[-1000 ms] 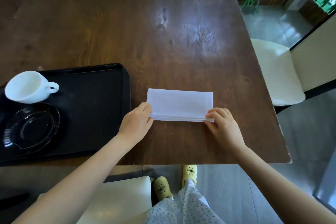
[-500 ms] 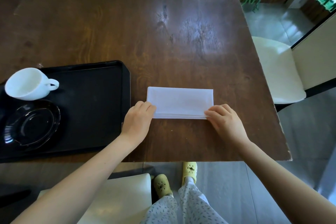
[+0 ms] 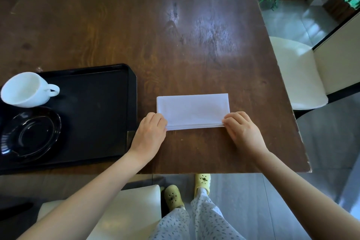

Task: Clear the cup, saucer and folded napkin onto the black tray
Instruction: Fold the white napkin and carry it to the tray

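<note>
A white folded napkin (image 3: 192, 110) lies flat on the brown table, right of the black tray (image 3: 97, 107). My left hand (image 3: 150, 134) pinches the napkin's near left corner and my right hand (image 3: 242, 129) pinches its near right corner. On the tray's left part stand a white cup (image 3: 25, 89), handle to the right, and a dark glass saucer (image 3: 29, 134) just in front of it.
The wooden table (image 3: 155, 25) ends close in front of me and at the right. A cream chair (image 3: 296, 76) stands at the right side, another cream seat (image 3: 120, 212) below the near edge. Planters sit at the far right.
Both hands have curled their fingers onto the napkin's near corners; the napkin stays on the table. The view has shifted slightly.
</note>
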Demonstrator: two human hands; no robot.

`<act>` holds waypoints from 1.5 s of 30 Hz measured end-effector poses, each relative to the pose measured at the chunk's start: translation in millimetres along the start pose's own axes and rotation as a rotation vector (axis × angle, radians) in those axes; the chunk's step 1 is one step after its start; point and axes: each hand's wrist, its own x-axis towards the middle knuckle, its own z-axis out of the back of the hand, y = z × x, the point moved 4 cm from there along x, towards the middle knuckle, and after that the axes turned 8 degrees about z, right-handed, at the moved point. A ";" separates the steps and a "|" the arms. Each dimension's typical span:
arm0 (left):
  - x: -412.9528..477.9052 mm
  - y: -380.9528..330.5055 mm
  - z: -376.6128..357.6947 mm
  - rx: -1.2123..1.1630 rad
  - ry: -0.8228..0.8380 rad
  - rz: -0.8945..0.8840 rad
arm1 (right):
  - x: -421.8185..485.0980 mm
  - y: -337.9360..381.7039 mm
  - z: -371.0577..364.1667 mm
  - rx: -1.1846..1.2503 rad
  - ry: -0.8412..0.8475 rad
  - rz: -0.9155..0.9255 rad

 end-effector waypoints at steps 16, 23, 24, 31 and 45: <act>0.2 -9.9 -8.9 0.186 -0.030 -0.022 | -3.1 -6.2 2.1 -0.049 0.016 0.137; 27.1 -19.4 7.7 0.100 -0.174 0.036 | -1.1 -6.0 0.4 -0.067 0.086 0.124; 37.9 -24.0 9.2 0.096 -0.218 0.049 | -1.2 -5.8 0.3 -0.067 0.083 0.127; 47.3 -24.5 -53.3 0.261 0.127 0.272 | -0.7 -4.5 -2.4 -0.069 0.057 0.076; 46.7 -16.8 -69.7 0.364 0.152 0.230 | 95.4 61.7 -67.0 0.049 0.337 -0.109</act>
